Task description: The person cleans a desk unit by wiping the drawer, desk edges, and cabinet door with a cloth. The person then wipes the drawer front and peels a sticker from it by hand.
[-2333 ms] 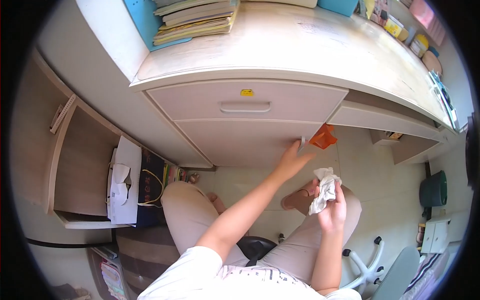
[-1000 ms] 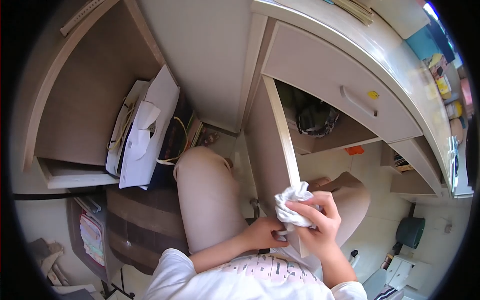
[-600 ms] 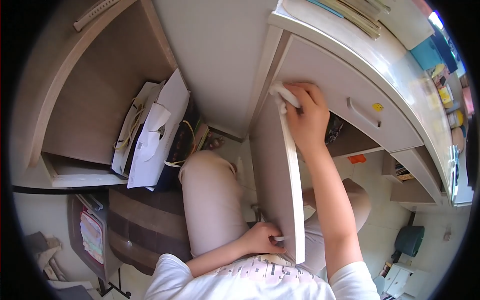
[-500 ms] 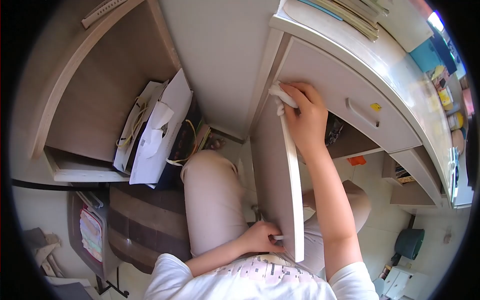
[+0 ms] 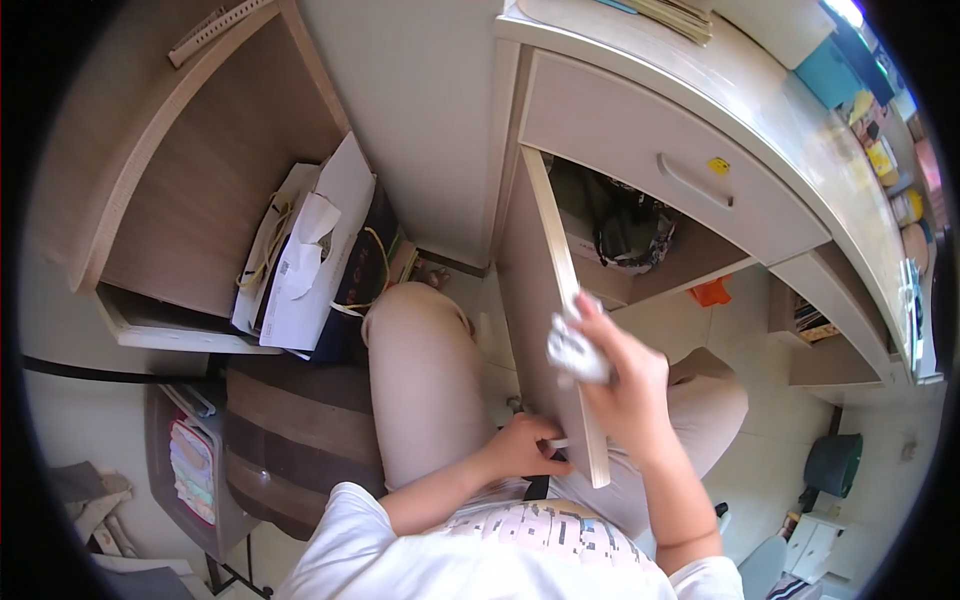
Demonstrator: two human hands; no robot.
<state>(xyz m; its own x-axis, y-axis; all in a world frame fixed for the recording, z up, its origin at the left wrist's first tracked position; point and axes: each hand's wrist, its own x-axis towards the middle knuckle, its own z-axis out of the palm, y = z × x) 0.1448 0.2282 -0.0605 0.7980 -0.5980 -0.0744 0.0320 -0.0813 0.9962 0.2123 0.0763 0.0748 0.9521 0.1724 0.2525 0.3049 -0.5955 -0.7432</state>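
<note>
White and crumpled, a cloth [image 5: 576, 352] sits in the grasp of the right hand [image 5: 632, 388] in the head view, at the pale long edge of an open cabinet door [image 5: 537, 270]. Hand and cloth are slightly blurred, so I cannot tell how firmly the cloth presses on the wood. Nearer and to the left, the left hand [image 5: 520, 447] has its fingers curled round the door handle [image 5: 557, 443], close to the door's near end.

The door swings out between the person's knees. Behind it, to the right, the cabinet holds a dark patterned bundle [image 5: 632, 238]. Above that opening is a closed drawer [image 5: 640, 135] with a pale drawer handle [image 5: 694, 183] and a yellow sticker [image 5: 719, 166]. The desk [image 5: 755, 85] runs along the far right, with a stack of papers [image 5: 672, 20] at its far edge. An orange object [image 5: 711, 291] lies on the floor, right of the cabinet.

On the left, a torn white paper bag [image 5: 325, 225] leans beside a dark bag [image 5: 367, 265] at a wooden shelf unit [image 5: 210, 190]. A striped brown seat [image 5: 300, 425] stands nearer, below them.
</note>
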